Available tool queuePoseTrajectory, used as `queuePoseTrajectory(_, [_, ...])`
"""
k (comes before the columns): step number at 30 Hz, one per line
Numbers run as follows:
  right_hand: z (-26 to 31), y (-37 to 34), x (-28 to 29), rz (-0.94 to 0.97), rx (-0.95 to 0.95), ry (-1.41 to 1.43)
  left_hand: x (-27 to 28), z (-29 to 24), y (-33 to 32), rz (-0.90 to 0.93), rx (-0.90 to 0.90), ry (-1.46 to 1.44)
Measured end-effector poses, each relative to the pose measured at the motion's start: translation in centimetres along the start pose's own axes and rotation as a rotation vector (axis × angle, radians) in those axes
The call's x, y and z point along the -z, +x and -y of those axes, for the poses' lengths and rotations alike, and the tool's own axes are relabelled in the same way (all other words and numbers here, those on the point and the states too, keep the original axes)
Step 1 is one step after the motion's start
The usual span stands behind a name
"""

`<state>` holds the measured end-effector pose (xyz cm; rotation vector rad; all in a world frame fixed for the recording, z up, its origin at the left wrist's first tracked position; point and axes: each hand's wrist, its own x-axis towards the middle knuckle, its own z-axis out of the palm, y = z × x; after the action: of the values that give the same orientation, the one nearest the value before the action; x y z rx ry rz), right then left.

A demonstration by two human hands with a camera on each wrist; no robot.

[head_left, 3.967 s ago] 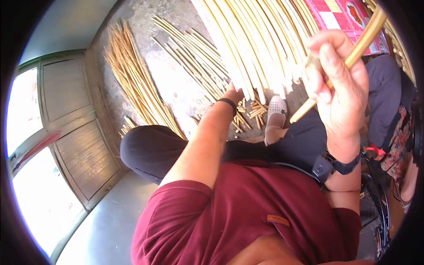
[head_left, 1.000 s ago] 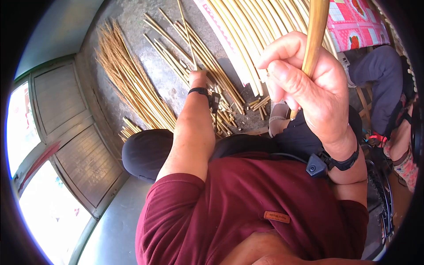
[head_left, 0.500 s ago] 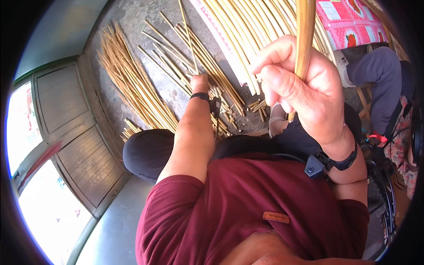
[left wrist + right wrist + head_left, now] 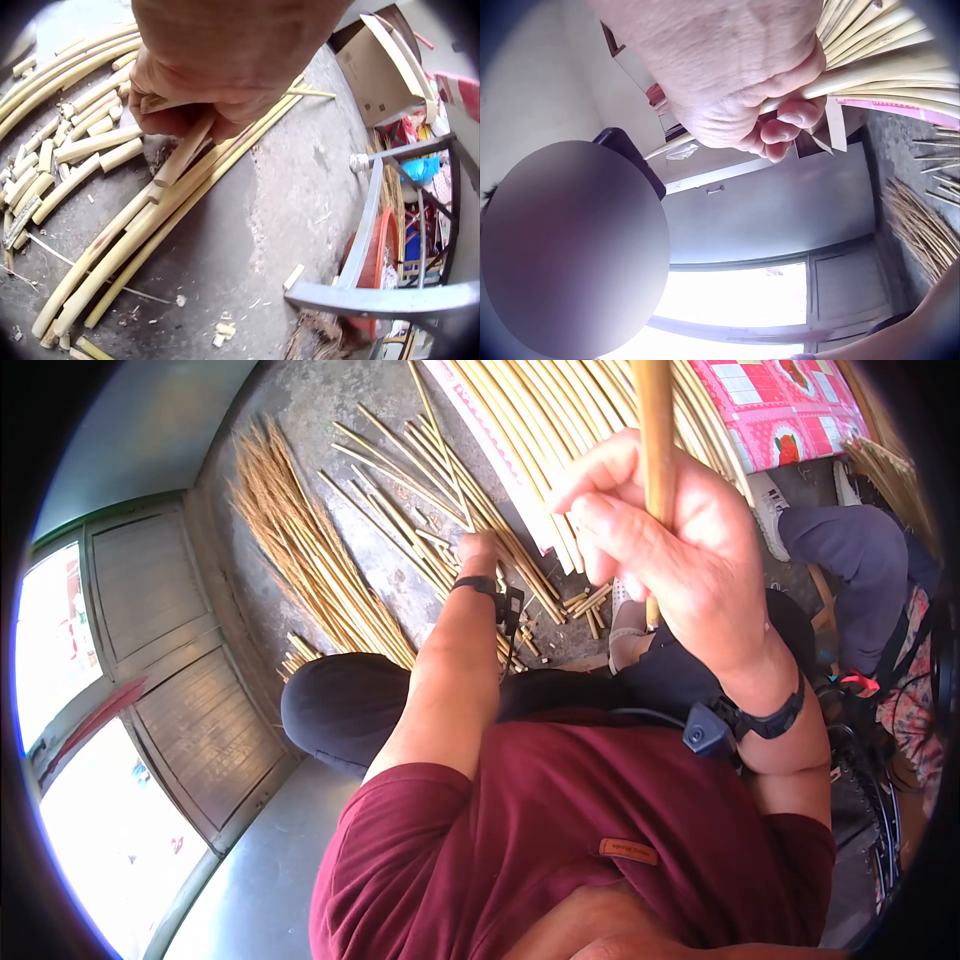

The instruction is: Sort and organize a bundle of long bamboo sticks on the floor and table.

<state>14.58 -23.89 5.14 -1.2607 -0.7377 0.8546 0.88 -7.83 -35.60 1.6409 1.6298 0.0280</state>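
Note:
In the head view my right hand (image 4: 690, 550) is raised in front of my chest, its fingers curled round a thick yellow plant stalk (image 4: 655, 440). That stalk stands nearly upright, its lower end showing below the fingers. The right wrist view shows the same hand gripping the stalk (image 4: 855, 79). My left hand (image 4: 478, 548) reaches down to the floor among loose stalks. Its fingers grip a stalk (image 4: 174, 166) whose cut end sticks out below the hand in the left wrist view. Longer stalks (image 4: 120, 247) lie under it, and short cut pieces (image 4: 82, 135) lie beside it.
A bundle with feathery tops (image 4: 310, 550) lies at left. Long stalks (image 4: 520, 410) lie in a row on a covered surface near a pink patterned cloth (image 4: 775, 410). Another person's leg (image 4: 850, 540) is at right. A metal frame (image 4: 375, 296) stands beside a cardboard box (image 4: 382, 71).
Since the earliest frame my left hand has left the row's ends for the floor stalks and taken hold of one. The stalk in my right hand has swung from slanting to nearly upright.

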Motion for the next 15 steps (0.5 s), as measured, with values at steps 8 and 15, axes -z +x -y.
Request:
queuePoseTrajectory(8, [-0.4, 2.0, -0.7, 0.150, -0.178, 0.063, 11.5, -5.7, 1.0, 0.395, 0.036, -1.014])
queuePoseTrajectory(15, [-4.3, 4.8, -3.9, 0.117, -0.115, 0.193, 22.7, -12.1, -7.5, 0.782, -0.265, -1.264])
